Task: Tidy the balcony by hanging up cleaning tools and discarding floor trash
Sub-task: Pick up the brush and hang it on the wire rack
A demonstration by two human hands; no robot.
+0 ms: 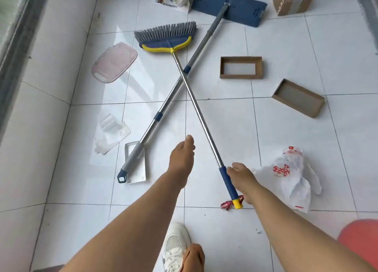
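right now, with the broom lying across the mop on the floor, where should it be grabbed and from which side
Grip the broom by its blue sleeve near the yellow end cap, coming from above on the right, where the right hand already is. That end lies nearest the person, clear of the mop, and the broom's pole seems to cross over the mop's, so it should lift free. The left hand holds nothing.

A white tiled floor (286, 128) with dark grout lines fills the view. Along the left runs a pale raised ledge (41, 108) beneath a window frame (12, 36). A white sneaker (176, 245) stands on the tiles at the bottom centre. At the bottom right corner sits a blurred, rounded red-orange shape (362, 243); what it is cannot be told.
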